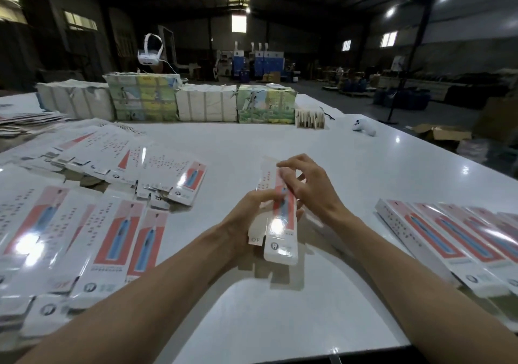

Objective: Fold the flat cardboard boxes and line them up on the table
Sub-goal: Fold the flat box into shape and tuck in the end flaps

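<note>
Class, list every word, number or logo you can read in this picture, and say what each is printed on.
"OF": on the side flap of the box being folded; second letter uncertain.
Round tooth logo, no letters legible: same box's near end.
Small print on the flat boxes: too blurred to read.
Print on the folded boxes at right: too blurred.

A white headset (pixel 150 52) shows above the wrapped bundles (pixel 143 99) at the far left; a white controller (pixel 364 129) lies far right, apart.
</note>
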